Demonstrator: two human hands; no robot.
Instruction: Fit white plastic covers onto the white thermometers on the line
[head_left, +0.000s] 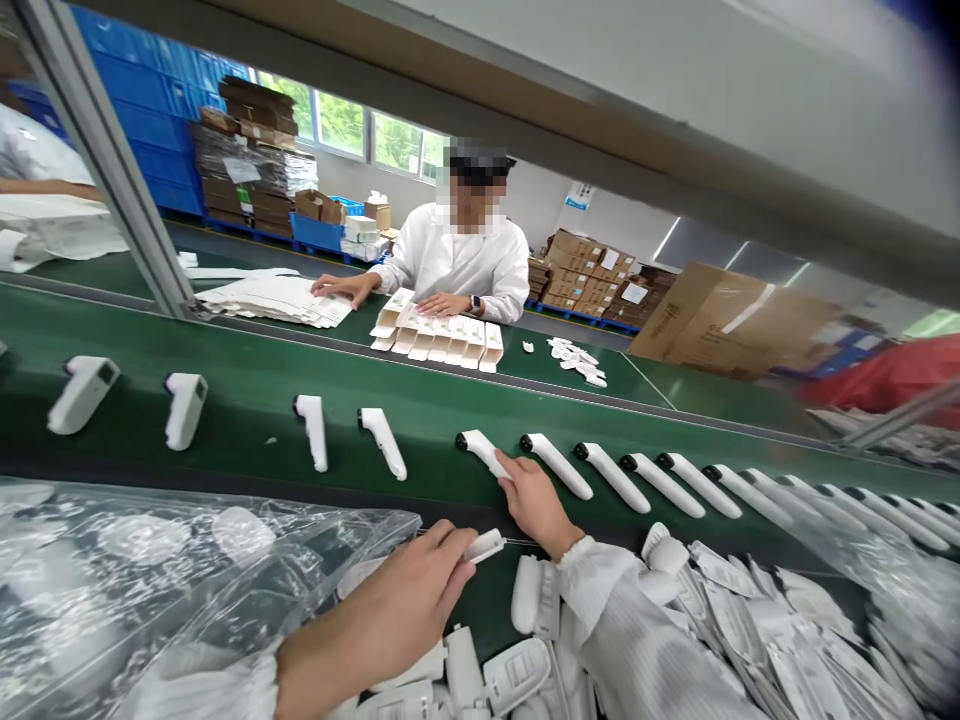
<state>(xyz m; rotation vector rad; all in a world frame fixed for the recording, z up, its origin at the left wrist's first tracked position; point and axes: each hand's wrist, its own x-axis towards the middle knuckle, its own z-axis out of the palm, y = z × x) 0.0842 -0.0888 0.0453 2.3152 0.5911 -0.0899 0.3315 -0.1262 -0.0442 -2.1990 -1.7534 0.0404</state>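
While the right hand (536, 505) reached over the near edge of the green belt (247, 420), its thumb and index finger were grasping the lower end of a white device (478, 448). This device lay on the belt, just ahead of the hand and slightly to its left, with its black tip directed away to the left. The left hand (409, 600) was at the near side of the belt, and it was grasping a small white part (486, 545) between the thumb and the fingers. This part stuck out from the fingertips, nearer to the person than the device.

Along the belt, a row of similar devices (555, 465) continued to the right of the held one, and four separate devices (382, 442) were lying to its left. At the near side of the belt, white casing pieces (735, 605) were heaped on the right, and a clear plastic bag (172, 570) covered the left. Beyond the belt, a co-worker (469, 250) in white had one hand on flat cartons (277, 298) and the other on a row of small boxes (442, 338). Small white pieces (576, 360) lay on the worktop (637, 395) there, right of these boxes.
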